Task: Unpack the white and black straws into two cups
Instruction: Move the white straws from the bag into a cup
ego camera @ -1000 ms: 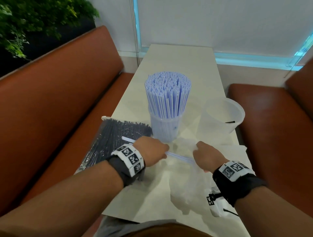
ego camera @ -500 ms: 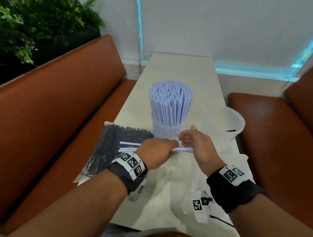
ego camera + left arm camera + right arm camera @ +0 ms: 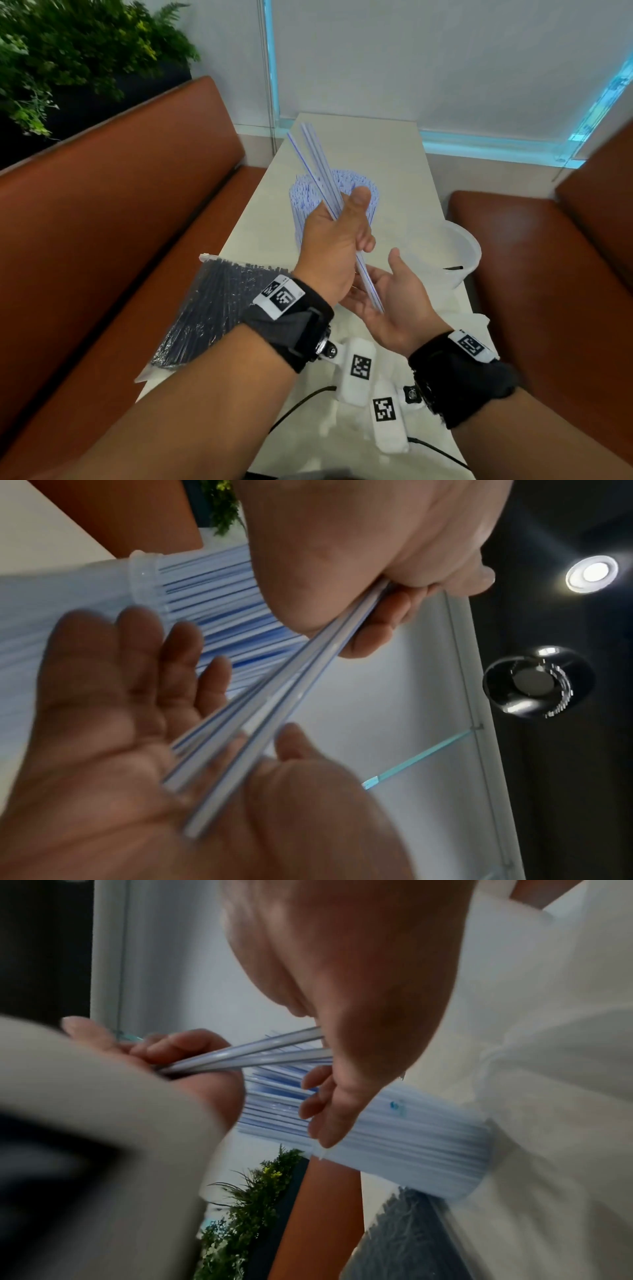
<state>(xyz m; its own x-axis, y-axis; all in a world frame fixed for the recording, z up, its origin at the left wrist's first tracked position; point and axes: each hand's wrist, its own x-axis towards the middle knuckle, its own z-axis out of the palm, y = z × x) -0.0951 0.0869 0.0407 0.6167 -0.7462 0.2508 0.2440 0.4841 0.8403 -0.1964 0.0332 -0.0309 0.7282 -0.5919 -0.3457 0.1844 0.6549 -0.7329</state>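
Note:
My left hand (image 3: 356,226) grips a few white straws with blue stripes (image 3: 315,161), tilted up and away from me. Their lower ends rest on the palm of my right hand (image 3: 387,291), which lies open beneath them with fingers spread. The left wrist view shows the straws (image 3: 274,710) running from my left hand's fingers (image 3: 377,626) down onto the right palm (image 3: 120,723). Behind my left hand stands a clear cup packed with white straws (image 3: 305,195). A second clear cup (image 3: 455,246) at the right holds one black straw. A sealed pack of black straws (image 3: 219,308) lies left.
The narrow white table (image 3: 376,144) runs away from me between two brown benches (image 3: 120,222). Crumpled clear wrapping (image 3: 476,325) lies on the table under my right wrist. A plant (image 3: 68,51) stands at the far left.
My left hand has raised the straws from lying level near the table to pointing up. My right hand released their ends and turned palm up under them.

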